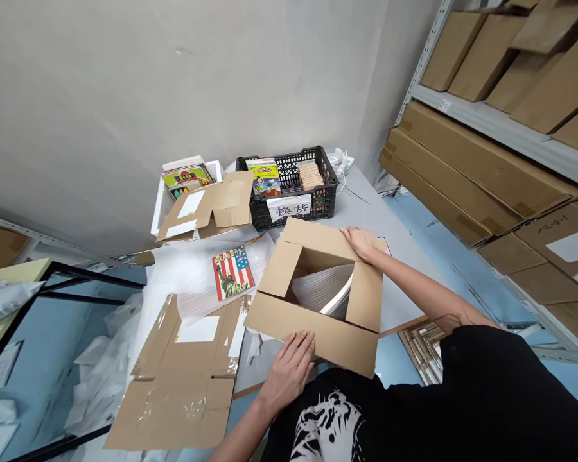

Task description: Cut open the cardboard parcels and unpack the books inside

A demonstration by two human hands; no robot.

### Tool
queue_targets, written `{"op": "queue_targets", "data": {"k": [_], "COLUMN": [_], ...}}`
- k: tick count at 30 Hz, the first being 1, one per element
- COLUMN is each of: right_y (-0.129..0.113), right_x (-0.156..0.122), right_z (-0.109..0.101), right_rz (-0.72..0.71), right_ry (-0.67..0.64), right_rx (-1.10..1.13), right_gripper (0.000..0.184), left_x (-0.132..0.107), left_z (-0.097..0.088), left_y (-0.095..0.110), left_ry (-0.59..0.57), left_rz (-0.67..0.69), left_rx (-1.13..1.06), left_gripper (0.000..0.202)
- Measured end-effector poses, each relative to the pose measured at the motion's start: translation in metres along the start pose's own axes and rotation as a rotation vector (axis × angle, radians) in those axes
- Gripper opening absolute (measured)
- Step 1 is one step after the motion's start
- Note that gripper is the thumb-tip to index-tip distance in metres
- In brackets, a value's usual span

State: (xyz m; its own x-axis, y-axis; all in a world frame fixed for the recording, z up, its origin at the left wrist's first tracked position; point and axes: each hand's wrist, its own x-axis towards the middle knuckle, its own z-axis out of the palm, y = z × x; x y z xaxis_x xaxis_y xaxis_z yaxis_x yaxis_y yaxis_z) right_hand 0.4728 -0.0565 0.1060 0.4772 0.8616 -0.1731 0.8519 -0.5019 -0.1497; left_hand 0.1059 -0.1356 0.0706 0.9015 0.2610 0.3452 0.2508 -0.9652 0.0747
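An opened cardboard box (318, 333) stands on the near part of the table with its flaps folded outward. Inside it, a bowed item wrapped in thin white foam (324, 287) shows a pale edge. My left hand (291, 364) lies on the near flap with its fingers stretched out; its thumb is hidden. At the far right corner of the box, my right hand (360, 242) has its fingers bent over the flap and grips it. Left of the box, a book with a Statue of Liberty cover (232, 273) rests on white foam sheet (197, 289).
Flattened cardboard (173, 391) overhangs the near left of the table. Behind are a black crate (330, 192) of books, a white bin (158, 205) and another torn carton (231, 192). Shelves of boxes (476, 186) rise on the right. A black-framed stand (52, 276) is left.
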Motion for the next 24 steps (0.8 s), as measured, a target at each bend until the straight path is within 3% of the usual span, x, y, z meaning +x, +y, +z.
{"op": "queue_targets", "data": {"k": [3,6,8,10,12,14,17,21,24], "right_y": [-0.004,-0.008,-0.012,-0.015,-0.015,-0.012,-0.004,0.018,0.043], "right_x": [-0.007,-0.026,-0.049,-0.078,-0.107,-0.128,-0.141,-0.151,-0.167], "right_z": [-0.011,-0.024,-0.028,-0.025,-0.015,-0.002,0.011,-0.005,-0.024], "right_rz": [-0.029,-0.167,-0.43,-0.761,-1.007,-1.141,-1.166,-1.069,-0.831], "right_ry": [0.059,0.207,0.303,0.296,0.202,0.14,0.141,0.154,0.076], "right_rx": [0.005,0.004,0.011,0.018,-0.002,-0.047,-0.07,-0.009,0.016], "right_gripper": [0.047,0.041,0.037,0.034,0.032,0.034,0.035,0.04,0.04], "left_x": [0.018,0.046,0.068,0.093,0.118,0.139,0.161,0.167,0.157], "left_z": [-0.014,-0.035,-0.047,-0.054,-0.054,-0.047,-0.031,-0.027,-0.042], "left_y": [0.005,0.011,0.01,0.001,-0.015,-0.033,-0.057,-0.092,-0.133], "left_ry": [-0.048,-0.247,-0.396,-0.484,-0.503,-0.478,-0.483,-0.518,-0.54], "left_rz": [-0.058,-0.132,-0.177,-0.203,-0.227,-0.296,-0.453,-0.553,-0.572], "left_rx": [0.017,0.061,0.091,0.119,0.163,0.248,0.351,0.236,0.125], "left_gripper": [0.029,0.013,0.009,0.014,0.017,0.02,0.056,0.052,0.059]}}
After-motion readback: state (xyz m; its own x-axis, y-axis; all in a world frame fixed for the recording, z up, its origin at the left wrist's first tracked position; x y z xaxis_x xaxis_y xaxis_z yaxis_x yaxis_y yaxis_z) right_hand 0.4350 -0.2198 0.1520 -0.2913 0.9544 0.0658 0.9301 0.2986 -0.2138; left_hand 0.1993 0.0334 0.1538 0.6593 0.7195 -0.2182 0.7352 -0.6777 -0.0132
